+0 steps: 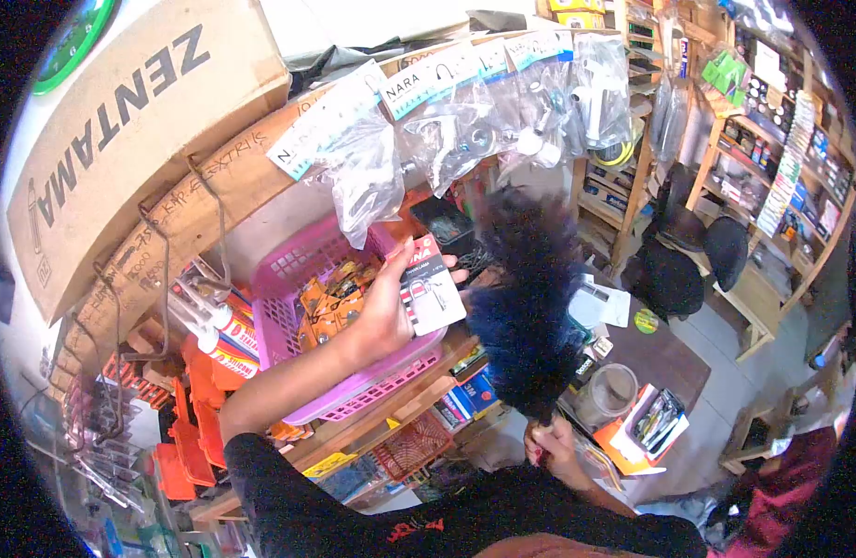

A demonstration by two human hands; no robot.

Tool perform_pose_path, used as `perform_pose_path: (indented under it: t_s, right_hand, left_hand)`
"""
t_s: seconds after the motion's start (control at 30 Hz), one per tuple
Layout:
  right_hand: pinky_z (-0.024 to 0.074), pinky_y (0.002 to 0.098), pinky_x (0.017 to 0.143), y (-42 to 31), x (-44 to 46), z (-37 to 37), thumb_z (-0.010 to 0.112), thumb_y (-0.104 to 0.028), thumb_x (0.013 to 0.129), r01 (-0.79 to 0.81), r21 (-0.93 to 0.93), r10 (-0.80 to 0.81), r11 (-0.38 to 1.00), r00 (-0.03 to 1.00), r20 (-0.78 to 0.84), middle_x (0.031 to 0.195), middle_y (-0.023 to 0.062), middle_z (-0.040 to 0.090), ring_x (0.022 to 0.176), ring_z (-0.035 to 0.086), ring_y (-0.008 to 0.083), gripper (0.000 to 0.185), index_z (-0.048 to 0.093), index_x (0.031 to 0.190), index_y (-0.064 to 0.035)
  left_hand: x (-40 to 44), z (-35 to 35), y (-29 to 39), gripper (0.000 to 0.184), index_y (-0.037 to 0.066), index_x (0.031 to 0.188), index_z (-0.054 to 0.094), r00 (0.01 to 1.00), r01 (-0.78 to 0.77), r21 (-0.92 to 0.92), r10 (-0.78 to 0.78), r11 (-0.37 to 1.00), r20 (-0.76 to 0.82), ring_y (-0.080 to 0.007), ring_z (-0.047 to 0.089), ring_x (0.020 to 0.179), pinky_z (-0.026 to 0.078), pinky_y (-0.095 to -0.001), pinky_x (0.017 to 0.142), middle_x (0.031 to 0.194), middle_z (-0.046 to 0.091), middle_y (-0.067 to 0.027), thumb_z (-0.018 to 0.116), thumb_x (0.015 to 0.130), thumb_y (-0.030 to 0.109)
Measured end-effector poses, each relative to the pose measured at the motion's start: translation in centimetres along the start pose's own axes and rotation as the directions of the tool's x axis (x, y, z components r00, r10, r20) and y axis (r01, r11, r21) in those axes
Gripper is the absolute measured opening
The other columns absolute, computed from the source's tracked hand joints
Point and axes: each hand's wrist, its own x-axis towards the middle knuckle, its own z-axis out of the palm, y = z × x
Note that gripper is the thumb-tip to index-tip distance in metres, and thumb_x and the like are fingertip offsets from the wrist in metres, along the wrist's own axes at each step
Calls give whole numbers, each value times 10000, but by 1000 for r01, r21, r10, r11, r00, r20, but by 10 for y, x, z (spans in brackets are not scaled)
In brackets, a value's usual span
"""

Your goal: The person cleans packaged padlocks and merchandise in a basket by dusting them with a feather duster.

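Observation:
My left hand is closed on a small white, red and black product box, held over the near side of a pink plastic basket. Several orange packets lie in the basket, partly hidden by my hand and forearm. My right hand is wrapped round the handle of a feather duster. The dark, bushy feather duster points upward to the right of the basket.
Plastic-bagged parts hang from a wooden beam under a large cardboard box. Orange items and metal hooks are at left. A brown table holds a clear tub. A person's red sleeve shows at lower right.

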Motion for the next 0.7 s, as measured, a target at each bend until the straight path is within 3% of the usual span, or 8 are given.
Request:
perform_pose_path:
  t_s: [0.03, 0.07, 0.1, 0.2, 0.4, 0.5, 0.6, 0.7]
  right_hand:
    - [336, 232, 432, 3, 0, -2, 580, -322, 908, 42, -62, -41, 997, 999, 26, 663, 37, 505, 487, 462, 116, 304, 479, 949, -38]
    - [340, 231, 440, 8, 1, -6, 584, -295, 904, 84, -122, -78, 989, 995, 56, 673, 32, 510, 492, 463, 111, 285, 485, 970, -35]
    - [343, 230, 448, 12, 3, -8, 587, -267, 901, 128, -181, -113, 975, 990, 89, 682, 27, 516, 496, 464, 105, 270, 491, 991, -32]
    - [346, 228, 460, 22, 1, -1, 561, -233, 928, 86, -337, -104, 938, 994, -36, 689, 10, 515, 502, 453, 85, 263, 493, 1079, -28]
    - [359, 223, 467, -2, 6, 18, 508, -224, 974, -97, -319, 109, 943, 994, 19, 708, 8, 523, 509, 443, 70, 309, 431, 1213, -43]
    - [477, 261, 647, -21, 4, 27, 559, -159, 956, -123, -387, 112, 914, 992, -50, 865, 47, 582, 687, 531, 94, 415, 454, 1322, 5]
    - [487, 277, 663, -22, 0, 33, 539, -142, 962, 10, -271, -61, 963, 982, -179, 810, 47, 587, 712, 559, 103, 436, 437, 1359, 9]
    - [371, 210, 492, -17, -2, 18, 493, -132, 974, -81, -435, 35, 897, 993, -113, 740, 17, 557, 545, 448, 64, 516, 334, 1464, -111]
  left_hand:
    - [8, -12, -3, 441, 88, 1043, 627, 1000, -5, -19, 5, 1000, 18, -283, 677, 893, 552, -445, 799, 1059, 676, -145, 486, 949, 496]
    - [19, -33, -2, 450, 71, 1097, 621, 891, 124, -149, -44, 981, 453, -284, 662, 956, 535, -448, 863, 1119, 659, -149, 458, 966, 469]
    - [37, -45, -17, 395, 81, 1073, 599, 993, -59, -114, 70, 992, 93, -267, 656, 963, 556, -449, 812, 1075, 662, -99, 437, 983, 431]
    - [25, -32, -18, 489, 49, 1160, 598, 997, 22, -155, -10, 988, 77, -289, 615, 1050, 459, -444, 987, 1121, 654, -125, 420, 968, 461]
    - [26, -34, -12, 599, 30, 1161, 606, 986, -57, -227, 90, 972, 138, -315, 607, 1073, 439, -472, 1003, 1183, 627, -149, 409, 939, 550]
    - [23, -33, -14, 629, 28, 1195, 584, 988, -64, -279, 100, 958, 119, -321, 604, 1081, 440, -470, 1000, 1183, 623, -162, 402, 932, 569]
    - [16, -26, -12, 673, 48, 1249, 558, 992, -66, -205, 87, 977, 95, -332, 570, 1136, 405, -477, 1036, 1246, 594, -154, 392, 911, 605]
    - [25, -33, -17, 725, 40, 1283, 524, 979, -95, -249, 136, 964, 153, -335, 553, 1162, 399, -473, 1042, 1240, 589, -168, 388, 895, 638]
